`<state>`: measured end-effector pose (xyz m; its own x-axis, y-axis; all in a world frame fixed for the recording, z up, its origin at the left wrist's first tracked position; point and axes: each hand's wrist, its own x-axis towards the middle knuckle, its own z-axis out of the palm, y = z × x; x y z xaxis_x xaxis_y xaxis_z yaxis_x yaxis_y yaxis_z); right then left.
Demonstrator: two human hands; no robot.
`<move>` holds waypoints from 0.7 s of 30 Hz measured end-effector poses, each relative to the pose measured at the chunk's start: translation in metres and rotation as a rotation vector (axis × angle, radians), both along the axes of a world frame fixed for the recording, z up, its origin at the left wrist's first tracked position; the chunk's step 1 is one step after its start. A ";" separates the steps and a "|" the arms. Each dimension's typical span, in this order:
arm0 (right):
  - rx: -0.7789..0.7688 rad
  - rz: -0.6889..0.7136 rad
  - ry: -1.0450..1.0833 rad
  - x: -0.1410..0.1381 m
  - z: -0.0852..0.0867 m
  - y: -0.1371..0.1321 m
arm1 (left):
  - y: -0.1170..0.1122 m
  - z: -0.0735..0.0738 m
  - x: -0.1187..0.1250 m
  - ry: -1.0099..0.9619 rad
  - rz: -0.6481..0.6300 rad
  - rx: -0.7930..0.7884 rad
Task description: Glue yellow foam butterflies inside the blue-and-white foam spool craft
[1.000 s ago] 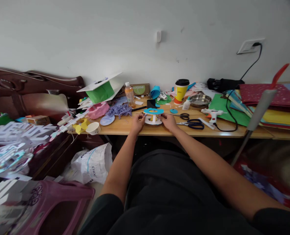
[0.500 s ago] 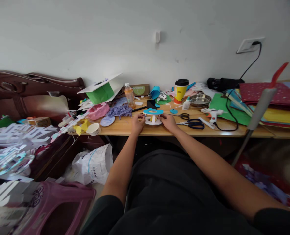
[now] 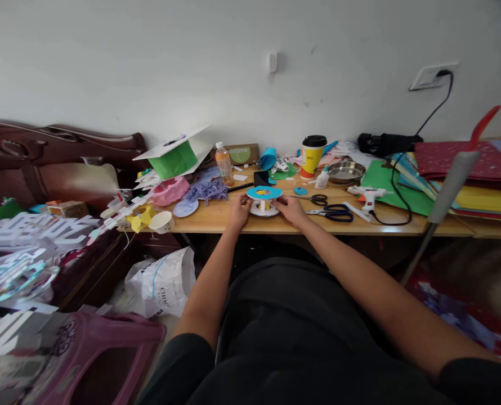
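Observation:
A small craft model [image 3: 264,201] stands on the wooden table [image 3: 217,220]: a blue ring on top, white posts, a white round base, and something yellow inside. My left hand [image 3: 239,211] grips its left side with fingers curled. On the opposite side, my right hand [image 3: 291,209] pinches the model's edge. Both forearms reach out from my lap.
Scissors [image 3: 332,212], a glue gun [image 3: 366,197] with its black cord, a yellow cup [image 3: 312,157], a metal bowl [image 3: 345,171], a bottle [image 3: 224,163], purple yarn [image 3: 207,190] and stacked coloured paper [image 3: 465,180] crowd the table. A grey pole [image 3: 442,201] leans at the right. Below left sits a pink stool [image 3: 94,354].
Both hands stay on the model; the fingers have shifted only slightly against it.

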<state>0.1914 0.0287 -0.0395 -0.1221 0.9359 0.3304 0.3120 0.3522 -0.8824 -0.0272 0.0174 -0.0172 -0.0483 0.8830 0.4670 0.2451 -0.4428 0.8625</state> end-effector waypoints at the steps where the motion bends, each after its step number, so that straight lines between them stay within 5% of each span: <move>1: 0.004 -0.002 -0.003 0.000 0.000 0.000 | 0.001 0.000 0.000 -0.001 -0.012 -0.003; 21: 0.063 -0.170 -0.129 0.006 0.011 -0.008 | 0.000 -0.003 -0.005 0.251 -0.107 -0.095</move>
<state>0.1977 0.0207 -0.0286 -0.0094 0.9246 0.3809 0.4806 0.3382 -0.8091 -0.0327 0.0177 -0.0204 0.1536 0.9173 0.3674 0.4122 -0.3974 0.8198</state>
